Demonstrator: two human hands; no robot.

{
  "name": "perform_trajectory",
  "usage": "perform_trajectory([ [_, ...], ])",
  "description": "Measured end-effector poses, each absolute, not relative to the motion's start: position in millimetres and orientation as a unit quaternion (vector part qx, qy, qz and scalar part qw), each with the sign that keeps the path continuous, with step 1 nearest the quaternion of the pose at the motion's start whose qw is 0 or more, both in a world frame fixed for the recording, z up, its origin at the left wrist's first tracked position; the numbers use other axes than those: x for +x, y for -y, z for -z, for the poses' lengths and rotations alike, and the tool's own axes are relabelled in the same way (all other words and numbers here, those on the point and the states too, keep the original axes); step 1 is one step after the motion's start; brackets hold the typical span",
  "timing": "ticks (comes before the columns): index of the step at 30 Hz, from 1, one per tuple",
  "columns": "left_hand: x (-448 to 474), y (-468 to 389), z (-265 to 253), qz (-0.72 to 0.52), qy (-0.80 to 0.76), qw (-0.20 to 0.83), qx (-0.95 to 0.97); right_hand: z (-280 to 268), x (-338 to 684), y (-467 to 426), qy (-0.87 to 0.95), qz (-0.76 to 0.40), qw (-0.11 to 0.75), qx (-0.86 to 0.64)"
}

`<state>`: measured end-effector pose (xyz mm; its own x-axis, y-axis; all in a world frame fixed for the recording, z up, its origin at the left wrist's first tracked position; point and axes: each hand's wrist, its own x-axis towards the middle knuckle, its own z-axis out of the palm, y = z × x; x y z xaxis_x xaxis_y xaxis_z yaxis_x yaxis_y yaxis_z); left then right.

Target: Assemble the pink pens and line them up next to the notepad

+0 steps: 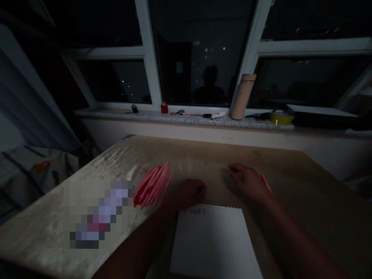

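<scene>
Your table (305,201) runs wide and dim, its brownish top catching a pale sheen on the left. A bundle of red pens (152,185) lies fanned out left of centre. Right in front of you sits a lined notepad (213,242), flat near the close edge. One more red pen (266,183) rests just to the right, apart from the bundle.

Pens (153,185) red-pink; notepad (213,240) white, faint ruled lines; table (290,174) tan; tape roll (281,117) yellow; jar (164,108) red
</scene>
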<state>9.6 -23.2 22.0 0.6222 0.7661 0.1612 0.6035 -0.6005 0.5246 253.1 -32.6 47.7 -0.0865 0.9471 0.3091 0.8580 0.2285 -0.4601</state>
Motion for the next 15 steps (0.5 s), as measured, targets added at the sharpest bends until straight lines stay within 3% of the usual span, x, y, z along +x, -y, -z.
perform_trajectory([
  [4, 1.0, 18.5, -33.3, -0.156, -0.456, 0.132, 0.866, -32.5, 221.2, 44.5, 0.763, -0.127, 0.291, -0.563],
  [8, -20.4, 11.1, -48.4, -0.094, -0.575, 0.025, 0.812, -14.3, 213.5, 48.2, 0.789, -0.114, 0.250, -0.550],
  [15, -41.7, 9.0, -58.9, 0.017, -0.689, -0.013, 0.725, -9.9, 213.3, 46.1, 0.795, -0.096, 0.253, -0.543],
])
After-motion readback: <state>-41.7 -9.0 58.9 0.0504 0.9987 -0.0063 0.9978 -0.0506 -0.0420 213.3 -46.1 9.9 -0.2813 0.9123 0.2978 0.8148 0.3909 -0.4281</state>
